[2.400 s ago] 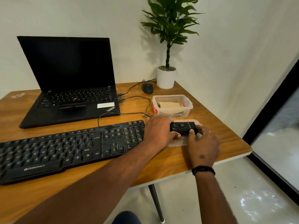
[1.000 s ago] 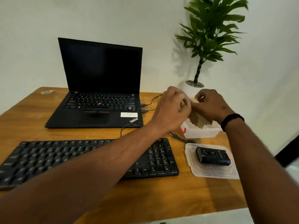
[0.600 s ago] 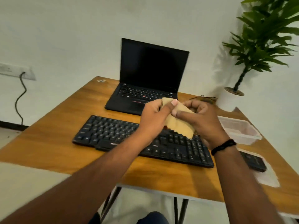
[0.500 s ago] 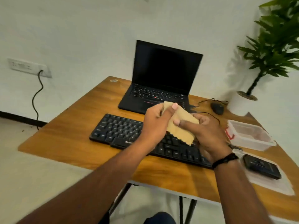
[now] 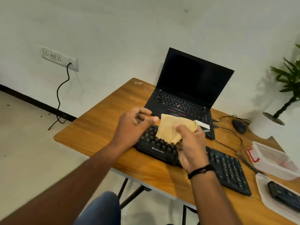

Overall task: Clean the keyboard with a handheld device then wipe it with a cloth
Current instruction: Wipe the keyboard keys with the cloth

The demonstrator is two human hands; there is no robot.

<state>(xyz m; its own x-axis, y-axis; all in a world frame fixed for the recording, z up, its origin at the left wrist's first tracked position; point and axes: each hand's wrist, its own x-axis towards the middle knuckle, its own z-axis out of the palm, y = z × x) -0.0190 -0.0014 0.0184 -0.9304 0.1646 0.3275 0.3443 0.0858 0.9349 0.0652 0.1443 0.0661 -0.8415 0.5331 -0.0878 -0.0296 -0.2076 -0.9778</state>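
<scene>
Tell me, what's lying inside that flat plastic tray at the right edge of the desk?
A small black handheld device lies in the clear tray. Nothing else shows on the tray's visible part, but the frame edge cuts off its far right end.

The person is wearing a thin black cord bracelet [image 5: 200, 171] around the right wrist, its strands showing doubled where they are crossing the arm. Both forearms are showing bare, no sleeves reaching them. A blue denim-clad knee [image 5: 103, 208] is showing at the near edge.
</scene>
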